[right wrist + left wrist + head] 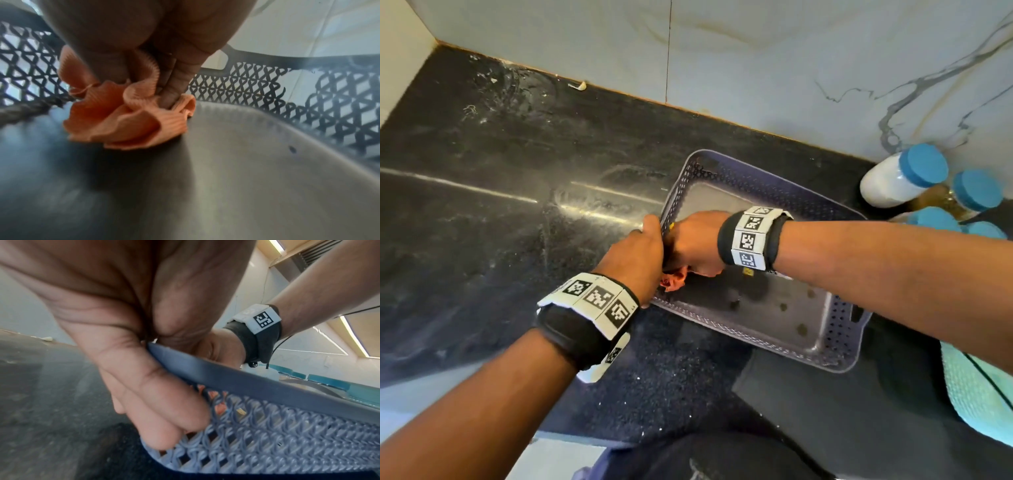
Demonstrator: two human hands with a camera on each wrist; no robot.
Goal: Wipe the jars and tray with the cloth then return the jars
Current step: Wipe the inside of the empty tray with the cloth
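A blue-grey perforated tray (pixel 835 329) lies on the dark counter, with a few dark spots on its floor. My left hand (pixel 640 250) grips the tray's left rim (pixel 216 373), fingers curled over the lattice wall. My right hand (pixel 695 240) is inside the tray at its left side and holds a bunched orange cloth (pixel 127 118) pressed onto the tray floor (pixel 246 170). A bit of the cloth (pixel 674 279) shows under the hand. Several jars with blue lids (pixel 904 174) stand outside the tray at the right, by the wall.
The black stone counter (pixel 500 205) stretches left of the tray, with white smears and a crumb near the wall. A marble-look wall (pixel 791 68) runs behind. A pale turquoise cloth (pixel 976 387) lies at the lower right, beside a dark flat slab (pixel 825 411).
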